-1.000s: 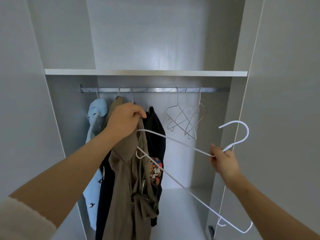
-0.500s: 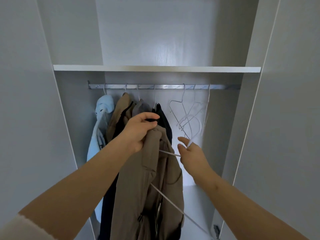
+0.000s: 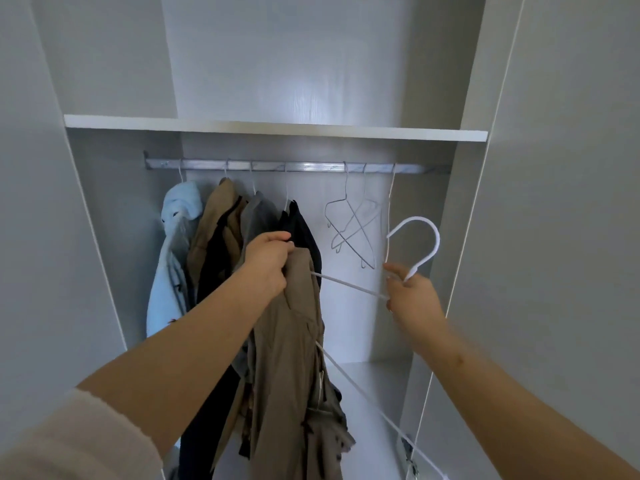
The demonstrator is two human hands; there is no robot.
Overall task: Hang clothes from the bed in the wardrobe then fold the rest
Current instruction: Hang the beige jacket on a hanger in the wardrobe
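My left hand (image 3: pixel 268 263) grips the top of a khaki garment (image 3: pixel 294 358) that hangs down in front of the open wardrobe. My right hand (image 3: pixel 410 292) holds a white wire hanger (image 3: pixel 420 237) by the neck just below its hook. One arm of the hanger runs left into the garment's top, the other slants down to the lower right. The steel rail (image 3: pixel 294 167) crosses above both hands. On its left part hang a light blue garment (image 3: pixel 173 244), a tan coat (image 3: pixel 216 230), a grey one and a dark one (image 3: pixel 301 230).
Three bare wire hangers (image 3: pixel 353 230) hang on the right part of the rail. A white shelf (image 3: pixel 277 128) sits above the rail. Wardrobe side panels and the open door (image 3: pixel 554 237) close in on both sides. The wardrobe floor (image 3: pixel 367 393) lies below.
My right hand has drawn back to the right with the hanger, so its hook shows again. The left hand still grips the khaki garment, now with the hanger's arm inside its top.
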